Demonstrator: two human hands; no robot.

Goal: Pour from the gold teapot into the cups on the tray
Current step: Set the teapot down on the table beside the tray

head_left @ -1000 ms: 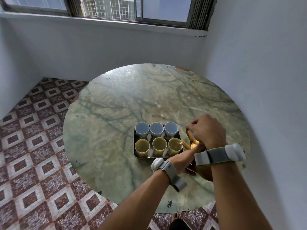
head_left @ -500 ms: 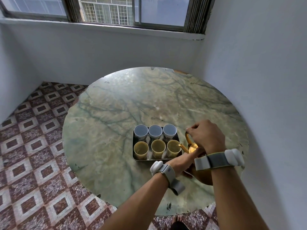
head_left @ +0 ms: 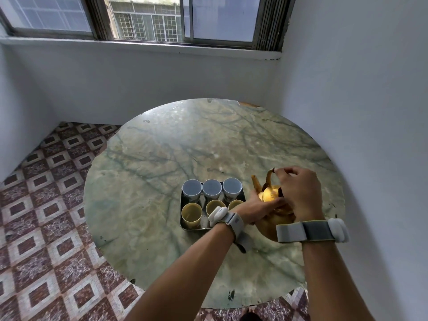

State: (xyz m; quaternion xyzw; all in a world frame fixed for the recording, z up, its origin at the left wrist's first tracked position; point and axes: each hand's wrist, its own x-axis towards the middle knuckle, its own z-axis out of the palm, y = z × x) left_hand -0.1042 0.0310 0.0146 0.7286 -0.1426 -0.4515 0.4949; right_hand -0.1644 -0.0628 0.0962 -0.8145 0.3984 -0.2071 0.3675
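You had your right hand (head_left: pixel 298 193) closed on the teapot (head_left: pixel 275 205) handle, left hand (head_left: pixel 257 208) flat on its lid, spout upright at the tray's (head_left: pixel 185 224) three o'clock; next, tip toward a cup (head_left: pixel 232 192).

Gold teapot (head_left: pixel 274 202) upright, right of tray (head_left: pixel 183 224); six cups (head_left: pixel 212 189) inside.

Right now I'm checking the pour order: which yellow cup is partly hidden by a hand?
The right-end yellow cup, nearest the teapot; the left hand crosses its rim. The other two yellow cups show fuller rims.
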